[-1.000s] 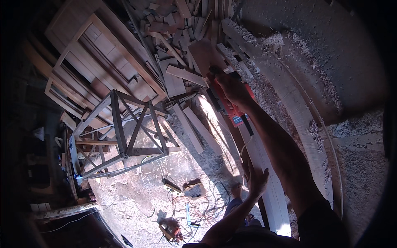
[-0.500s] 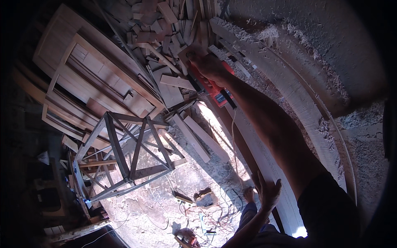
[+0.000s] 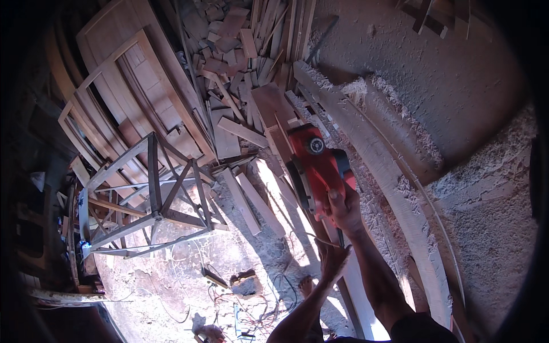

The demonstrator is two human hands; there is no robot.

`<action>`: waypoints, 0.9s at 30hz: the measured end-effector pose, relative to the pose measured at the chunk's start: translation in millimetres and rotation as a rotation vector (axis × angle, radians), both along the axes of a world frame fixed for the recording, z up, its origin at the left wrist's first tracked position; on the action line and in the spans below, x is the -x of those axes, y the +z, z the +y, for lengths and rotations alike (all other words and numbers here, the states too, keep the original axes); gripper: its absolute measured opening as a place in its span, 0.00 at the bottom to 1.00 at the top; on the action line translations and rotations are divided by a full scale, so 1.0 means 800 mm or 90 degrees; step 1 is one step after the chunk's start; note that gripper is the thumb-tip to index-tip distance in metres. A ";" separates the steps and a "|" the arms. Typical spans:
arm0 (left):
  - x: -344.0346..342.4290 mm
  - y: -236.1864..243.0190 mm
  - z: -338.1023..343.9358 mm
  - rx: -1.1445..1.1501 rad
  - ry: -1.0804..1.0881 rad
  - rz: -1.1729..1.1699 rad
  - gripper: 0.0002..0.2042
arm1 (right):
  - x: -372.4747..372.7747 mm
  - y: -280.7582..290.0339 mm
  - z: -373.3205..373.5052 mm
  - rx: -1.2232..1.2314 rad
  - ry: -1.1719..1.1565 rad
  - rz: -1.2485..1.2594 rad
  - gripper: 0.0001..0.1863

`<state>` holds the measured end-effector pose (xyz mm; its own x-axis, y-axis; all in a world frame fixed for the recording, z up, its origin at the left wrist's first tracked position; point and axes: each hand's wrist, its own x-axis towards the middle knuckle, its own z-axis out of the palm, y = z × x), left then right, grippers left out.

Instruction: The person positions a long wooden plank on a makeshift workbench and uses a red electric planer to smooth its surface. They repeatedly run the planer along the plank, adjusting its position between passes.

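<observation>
A red electric planer (image 3: 323,171) with a round dark knob and black sides sits over a long timber plank (image 3: 355,288). My right hand (image 3: 345,212) is closed around its rear handle, thumb on top. Just behind the tool, my left hand (image 3: 331,260) is by the plank's edge, thumb apart from the fingers. The planer's pale cord (image 3: 309,234) passes close to those fingertips; whether they touch it is unclear. Beyond the tool, the plank's reddish-brown far end (image 3: 269,100) shows. The planer's underside is hidden.
Left stand a wooden trestle frame (image 3: 154,177) and leaning panelled doors (image 3: 134,63). Offcuts (image 3: 229,51) pile up at the far end. A shaving-covered curved board (image 3: 394,177) lies right. Tangled cables (image 3: 274,297) and a hole (image 3: 246,284) mark the floor.
The planer has come back along the plank toward me in my right hand, and that arm is less stretched out. My left hand has moved up close behind the tool. The view has shifted.
</observation>
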<state>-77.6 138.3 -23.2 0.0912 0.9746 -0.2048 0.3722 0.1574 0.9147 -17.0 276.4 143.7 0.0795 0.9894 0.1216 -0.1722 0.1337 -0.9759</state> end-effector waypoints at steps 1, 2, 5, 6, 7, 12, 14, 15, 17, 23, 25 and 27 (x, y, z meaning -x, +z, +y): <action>0.012 0.010 -0.052 -0.035 -0.079 -0.041 0.50 | -0.021 0.004 -0.065 0.008 -0.009 0.002 0.23; 0.028 0.021 -0.103 -0.068 -0.151 -0.084 0.48 | -0.038 0.011 -0.127 0.012 0.001 -0.028 0.23; 0.074 -0.060 -0.272 0.058 -0.329 -0.057 0.46 | -0.078 0.029 -0.312 0.109 0.015 -0.046 0.26; 0.081 -0.068 -0.317 0.138 -0.298 -0.078 0.47 | -0.093 0.024 -0.372 0.131 0.009 -0.056 0.27; 0.082 -0.072 -0.354 0.212 -0.200 -0.116 0.48 | -0.106 0.027 -0.432 0.207 -0.015 -0.055 0.29; 0.023 -0.049 -0.491 0.298 0.054 -0.262 0.55 | -0.151 0.044 -0.705 0.256 -0.151 -0.128 0.30; -0.022 -0.005 -0.527 0.276 -0.067 -0.158 0.61 | -0.166 0.061 -0.800 0.239 -0.179 -0.340 0.32; -0.043 0.024 -0.542 0.256 -0.126 -0.086 0.66 | -0.175 0.055 -0.848 0.243 -0.197 -0.333 0.33; -0.073 0.012 -0.585 0.121 -0.151 -0.054 0.64 | -0.179 0.046 -0.926 0.291 -0.205 -0.105 0.36; -0.105 0.030 -0.592 0.246 -0.049 -0.090 0.48 | -0.184 0.089 -1.047 0.216 -0.316 -0.221 0.41; -0.086 0.070 -0.575 0.231 -0.103 -0.079 0.43 | -0.199 0.068 -1.082 0.254 -0.334 -0.257 0.42; -0.090 0.191 -0.590 0.217 -0.022 -0.270 0.37 | -0.197 0.098 -1.093 0.268 -0.343 -0.268 0.44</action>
